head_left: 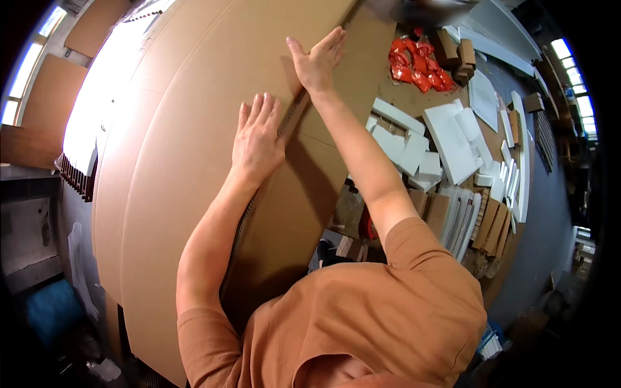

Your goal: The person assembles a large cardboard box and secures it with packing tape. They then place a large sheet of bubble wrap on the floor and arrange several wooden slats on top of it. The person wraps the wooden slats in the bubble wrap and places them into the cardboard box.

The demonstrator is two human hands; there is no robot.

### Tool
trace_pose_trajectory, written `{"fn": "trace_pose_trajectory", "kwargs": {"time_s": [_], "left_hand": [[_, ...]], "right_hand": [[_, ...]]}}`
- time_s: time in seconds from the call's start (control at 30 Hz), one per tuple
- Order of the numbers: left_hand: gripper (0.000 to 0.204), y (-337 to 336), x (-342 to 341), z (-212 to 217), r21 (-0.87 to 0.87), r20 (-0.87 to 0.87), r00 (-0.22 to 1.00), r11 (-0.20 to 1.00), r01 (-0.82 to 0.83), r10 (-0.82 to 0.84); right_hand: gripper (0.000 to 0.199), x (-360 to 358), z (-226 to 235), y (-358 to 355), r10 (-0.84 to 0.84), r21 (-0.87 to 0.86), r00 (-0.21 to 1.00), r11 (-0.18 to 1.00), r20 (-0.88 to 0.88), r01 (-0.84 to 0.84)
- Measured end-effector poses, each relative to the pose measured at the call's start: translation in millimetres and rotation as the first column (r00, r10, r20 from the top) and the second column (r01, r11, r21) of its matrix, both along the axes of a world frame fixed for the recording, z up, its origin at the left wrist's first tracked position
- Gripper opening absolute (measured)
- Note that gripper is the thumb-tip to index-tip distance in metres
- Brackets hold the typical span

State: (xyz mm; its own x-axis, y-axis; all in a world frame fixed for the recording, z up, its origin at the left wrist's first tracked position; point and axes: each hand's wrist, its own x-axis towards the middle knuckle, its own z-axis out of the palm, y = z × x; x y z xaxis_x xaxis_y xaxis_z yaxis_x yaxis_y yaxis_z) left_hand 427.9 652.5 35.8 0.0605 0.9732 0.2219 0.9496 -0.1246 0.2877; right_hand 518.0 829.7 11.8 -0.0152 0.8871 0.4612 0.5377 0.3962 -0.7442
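I find the large cardboard sheet [194,129] folded over, its flap [336,116] down across the table's [414,100] left edge but unsecured, my left hand [257,139] and right hand [318,61] pressing flat, fingers spread, gripping nothing.

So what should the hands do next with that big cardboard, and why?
Probably press the flap down flatter. The left hand and right hand both lie flat and open along its raised edge on the big cardboard sheet, and a dark gap shows beneath it.
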Motion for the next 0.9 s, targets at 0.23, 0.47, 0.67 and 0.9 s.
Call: {"fn": "trace_pose_trajectory", "kwargs": {"time_s": [0.23,0.47,0.67,0.9], "left_hand": [[0.066,9.2,0.6,-8.4,0.055,-0.088,0.992,0.994,0.094,-0.089],[0.054,91.7,31.1,1.3,0.038,-0.249,0.964,0.994,0.104,-0.091],[0.048,93.8,21.6,-21.2,0.223,-0.201,0.979,0.972,0.080,-0.034],[0.049,104.7,20.1,-28.4,0.249,-0.180,0.982,0.963,0.098,-0.053]], "right_hand": [[0.081,-19.5,-45.4,16.8,-0.214,0.037,0.974,0.977,0.078,0.212],[0.077,10.5,-28.0,21.5,-0.069,-0.104,0.995,0.993,-0.078,0.061],[0.059,216.0,-3.8,-92.3,0.176,-0.463,0.982,0.867,-0.064,-0.185],[0.097,230.1,-81.1,-287.5,0.284,-0.683,0.713,0.634,0.641,0.362]]}}
